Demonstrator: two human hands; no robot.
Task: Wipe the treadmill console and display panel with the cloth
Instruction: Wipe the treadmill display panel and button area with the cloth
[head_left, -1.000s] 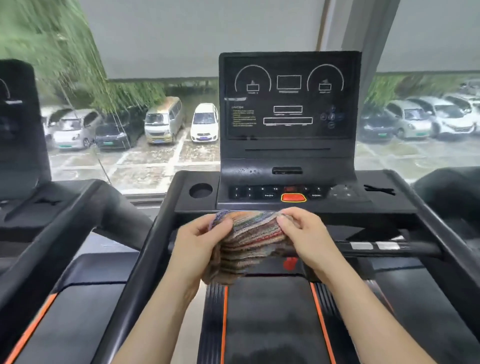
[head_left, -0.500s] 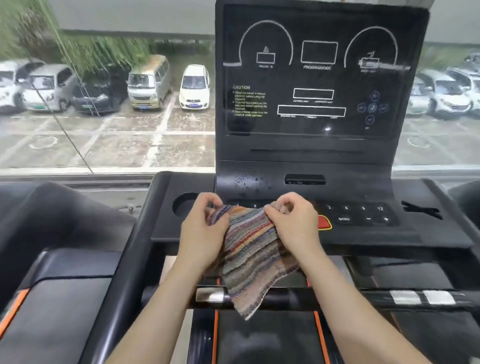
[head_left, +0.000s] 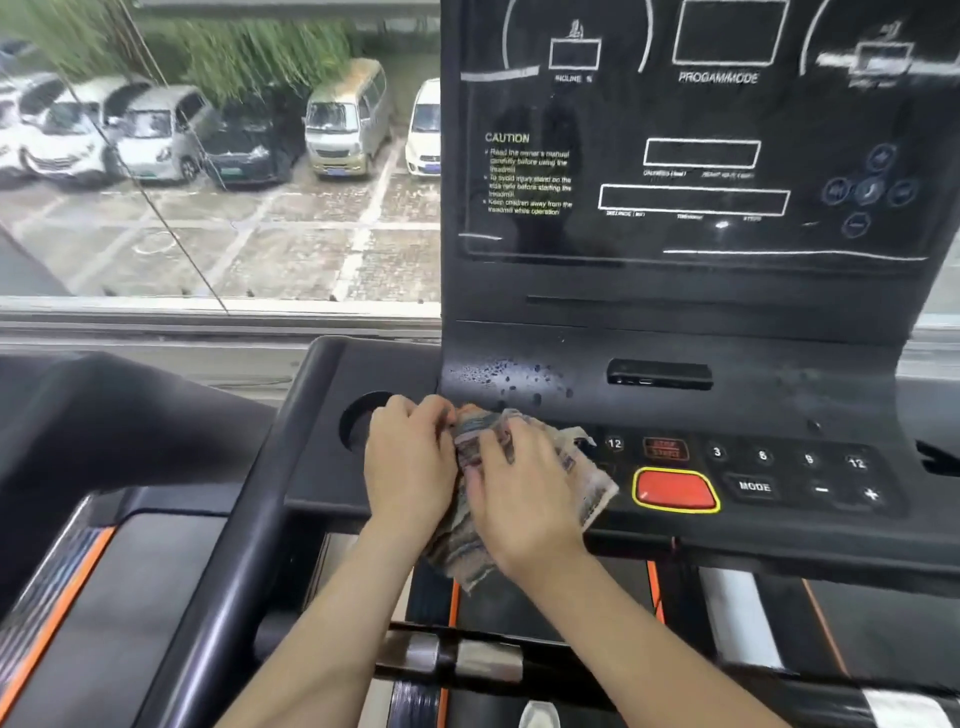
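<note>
Currently the left hand (head_left: 410, 467) and right hand (head_left: 524, 499) both grip the bunched cloth (head_left: 592, 493), pressing it on the console (head_left: 322, 467) left of the red button (head_left: 675, 489)

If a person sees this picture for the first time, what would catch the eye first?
Probably the left hand and right hand at the centre, gripping a striped cloth on the console. Next the red button right of the cloth, then droplets on the panel above.

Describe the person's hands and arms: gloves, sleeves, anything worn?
Left hand and right hand are bare: no gloves, no rings seen. Both forearms are bare to the frame's bottom edge; no sleeve, watch or wristband in view.
</note>
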